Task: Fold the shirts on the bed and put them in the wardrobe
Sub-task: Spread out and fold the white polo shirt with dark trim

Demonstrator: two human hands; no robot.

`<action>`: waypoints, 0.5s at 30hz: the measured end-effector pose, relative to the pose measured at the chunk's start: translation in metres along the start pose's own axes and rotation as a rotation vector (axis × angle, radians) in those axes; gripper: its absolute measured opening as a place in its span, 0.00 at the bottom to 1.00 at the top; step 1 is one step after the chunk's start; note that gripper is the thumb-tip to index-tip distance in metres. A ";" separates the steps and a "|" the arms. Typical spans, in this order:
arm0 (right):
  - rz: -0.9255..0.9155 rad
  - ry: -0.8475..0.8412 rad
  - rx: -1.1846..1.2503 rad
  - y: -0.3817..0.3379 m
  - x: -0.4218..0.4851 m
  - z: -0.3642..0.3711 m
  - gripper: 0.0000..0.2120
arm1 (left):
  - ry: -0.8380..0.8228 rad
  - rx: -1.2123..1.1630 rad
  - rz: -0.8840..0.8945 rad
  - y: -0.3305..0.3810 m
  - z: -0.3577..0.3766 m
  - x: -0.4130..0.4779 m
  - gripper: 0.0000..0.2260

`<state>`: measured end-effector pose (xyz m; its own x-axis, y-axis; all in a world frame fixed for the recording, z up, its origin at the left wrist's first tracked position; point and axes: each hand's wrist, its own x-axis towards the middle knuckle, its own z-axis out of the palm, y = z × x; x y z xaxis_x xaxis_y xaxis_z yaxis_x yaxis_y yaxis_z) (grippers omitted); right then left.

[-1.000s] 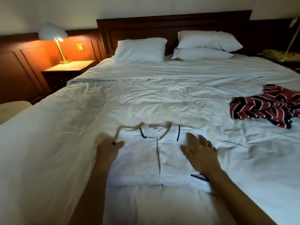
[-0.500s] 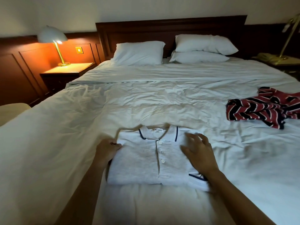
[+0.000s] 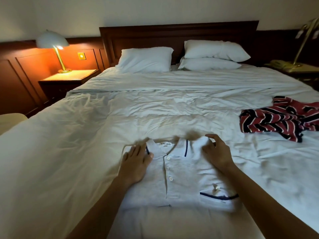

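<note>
A white polo shirt (image 3: 181, 180) with navy trim lies folded, collar up, on the near part of the bed (image 3: 155, 107). My left hand (image 3: 135, 163) rests flat on its left shoulder, fingers together beside the collar. My right hand (image 3: 216, 152) is at the right shoulder, fingers curled around a raised bit of the fabric. A red, navy and white striped shirt (image 3: 279, 119) lies crumpled at the bed's right side, away from both hands.
Three white pillows (image 3: 146, 59) lean on the dark wooden headboard (image 3: 177, 31). A lit lamp (image 3: 55, 47) stands on the left nightstand (image 3: 69, 78). Another nightstand with a brass lamp (image 3: 303, 42) is at the right. No wardrobe is in view.
Both hands slid up the white shirt from its sides to the shoulders by the collar. The right hand's fingers have closed onto the fabric. The view has moved closer.
</note>
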<state>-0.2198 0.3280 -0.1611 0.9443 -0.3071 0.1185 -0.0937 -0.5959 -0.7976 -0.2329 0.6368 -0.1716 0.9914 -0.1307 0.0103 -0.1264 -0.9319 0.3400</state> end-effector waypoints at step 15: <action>-0.497 -0.648 -0.694 -0.038 0.001 0.040 0.33 | -0.166 0.145 0.131 -0.014 0.007 0.035 0.57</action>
<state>-0.2030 0.3802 -0.1550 0.8944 0.4168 -0.1624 0.3810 -0.9000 -0.2118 -0.1968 0.6430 -0.1823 0.9483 -0.2964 -0.1133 -0.2691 -0.9404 0.2079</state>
